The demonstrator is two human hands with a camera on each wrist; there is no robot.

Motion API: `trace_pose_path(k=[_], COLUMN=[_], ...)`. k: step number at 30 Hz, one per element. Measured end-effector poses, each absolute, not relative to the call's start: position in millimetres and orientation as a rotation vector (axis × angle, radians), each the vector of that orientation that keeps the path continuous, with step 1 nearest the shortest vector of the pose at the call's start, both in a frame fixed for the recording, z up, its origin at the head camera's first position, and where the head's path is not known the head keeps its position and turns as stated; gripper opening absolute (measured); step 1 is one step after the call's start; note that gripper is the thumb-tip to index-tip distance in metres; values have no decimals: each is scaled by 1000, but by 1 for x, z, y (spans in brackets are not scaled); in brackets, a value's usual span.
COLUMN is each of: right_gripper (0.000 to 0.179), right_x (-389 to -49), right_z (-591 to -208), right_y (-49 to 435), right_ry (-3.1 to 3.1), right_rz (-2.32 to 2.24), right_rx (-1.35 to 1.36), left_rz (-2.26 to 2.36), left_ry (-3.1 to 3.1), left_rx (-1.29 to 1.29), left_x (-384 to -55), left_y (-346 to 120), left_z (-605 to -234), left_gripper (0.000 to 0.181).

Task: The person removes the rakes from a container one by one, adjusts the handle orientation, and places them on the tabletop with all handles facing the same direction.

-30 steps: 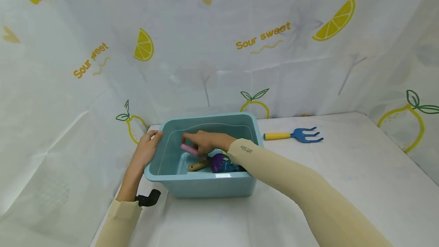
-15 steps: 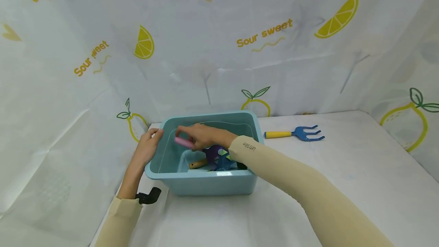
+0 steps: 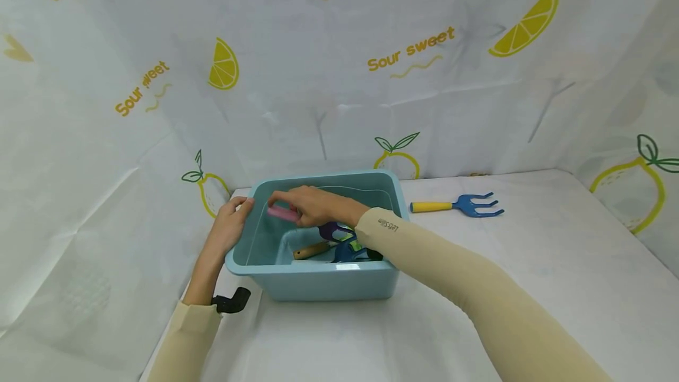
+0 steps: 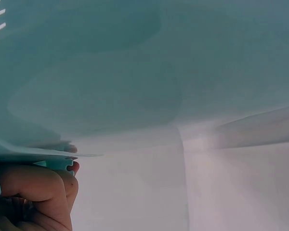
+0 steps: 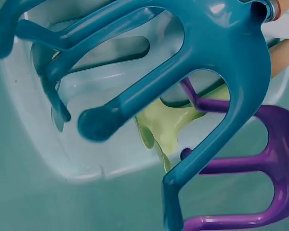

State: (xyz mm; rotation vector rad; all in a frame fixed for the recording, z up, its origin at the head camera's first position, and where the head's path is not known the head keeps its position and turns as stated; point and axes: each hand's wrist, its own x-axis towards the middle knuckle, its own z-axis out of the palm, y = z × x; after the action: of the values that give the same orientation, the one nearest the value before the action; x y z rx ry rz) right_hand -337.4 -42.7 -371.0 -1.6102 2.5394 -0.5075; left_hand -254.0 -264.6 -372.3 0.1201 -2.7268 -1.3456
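One light-blue bin (image 3: 329,285) is holding one purple fork head (image 5: 282,149), one green head (image 5: 164,120), at least one blue head (image 5: 231,43) and two wooden handles (image 5: 283,57); one yellow-handled fork (image 3: 458,206) is lying outside it. The left hand (image 3: 230,223) is gripping the bin's rim, while the right hand (image 3: 316,205), inside, is pinching one pink handle (image 3: 283,213). That handle is looking smooth and slightly tilted, its right end hiding in the hand.

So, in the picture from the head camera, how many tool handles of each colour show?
Pink handle, in the right hand: 1
Wooden handle, in the tub: 1
Yellow handle, on the table: 1
Total: 3 showing
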Motion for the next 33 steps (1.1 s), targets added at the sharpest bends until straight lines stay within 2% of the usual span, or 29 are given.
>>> trace_pose_path(k=[17,33], right_gripper=[62,62], right_x=[-334,-333], right_z=[-367,-364], right_y=[-41,-44], right_ry=[2660,2661], right_rz=[-379,-341], right_rx=[-1702,-1671], left_rz=[-1349,-1390], left_ry=[-2724,-2715], left_rx=[124,102], left_x=[-252,-250], left_y=[-264,-265], left_z=[-372,-371], left_gripper=[55,55])
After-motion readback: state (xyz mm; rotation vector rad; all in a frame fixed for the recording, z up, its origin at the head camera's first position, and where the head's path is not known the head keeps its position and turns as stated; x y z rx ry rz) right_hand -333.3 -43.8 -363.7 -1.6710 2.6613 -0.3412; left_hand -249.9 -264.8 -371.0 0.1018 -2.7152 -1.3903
